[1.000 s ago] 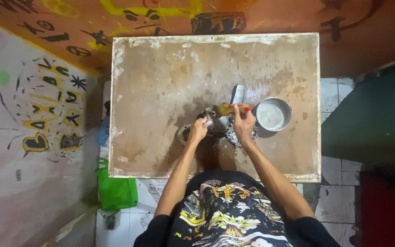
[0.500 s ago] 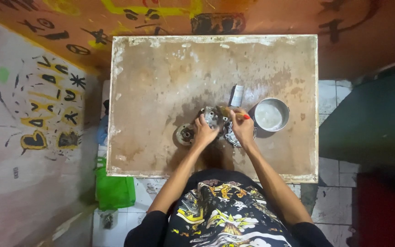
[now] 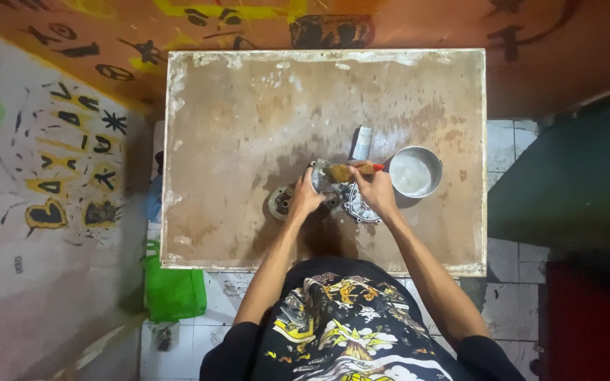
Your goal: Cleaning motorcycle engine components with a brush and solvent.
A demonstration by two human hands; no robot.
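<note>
My left hand point(image 3: 305, 197) grips a grey metal engine part point(image 3: 321, 178) and tilts it up off the stained table point(image 3: 248, 120). In my right hand point(image 3: 374, 190) is a paintbrush point(image 3: 351, 170) with a wooden handle and red tip, its bristles lying against the part. A round metal cover point(image 3: 356, 208) lies under my right hand. Another round metal piece point(image 3: 279, 202) rests just left of my left hand.
A metal bowl point(image 3: 416, 171) with pale liquid stands right of my hands. A small white packet point(image 3: 363, 143) lies behind the brush. A green bag point(image 3: 174, 291) sits on the tiled floor at the table's front left. Painted walls surround the table.
The metal part has been turned and raised a little in my left hand. The brush has shifted left across it.
</note>
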